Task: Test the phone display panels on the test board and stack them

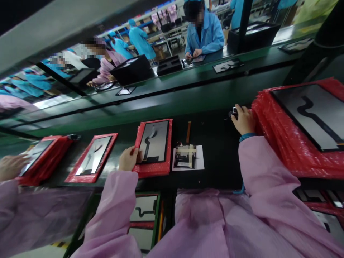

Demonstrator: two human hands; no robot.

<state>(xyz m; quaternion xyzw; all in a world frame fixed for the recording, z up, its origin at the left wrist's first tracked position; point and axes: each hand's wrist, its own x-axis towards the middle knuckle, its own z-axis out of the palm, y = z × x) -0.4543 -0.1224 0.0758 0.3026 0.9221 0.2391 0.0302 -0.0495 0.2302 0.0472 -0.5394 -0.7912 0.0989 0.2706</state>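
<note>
My left hand [129, 158] grips the lower left edge of a dark flat panel [154, 141] that lies on red bubble wrap [152, 168] on the black bench. My right hand [243, 120] is closed round a small dark object [234, 112] farther back, beside a tall stack of red-wrapped panels [303, 125]. Between my hands a small component with tape strips [186, 156] rests on a white sheet [200, 157]. An orange strip [189, 131] lies just behind it.
Another panel on red wrap [92, 157] lies to the left, and a neighbour's hand [10, 166] rests on a further red stack [44, 157]. A green conveyor [172, 96] runs behind. Several people in blue and pink coats work across it beside black trays [169, 64].
</note>
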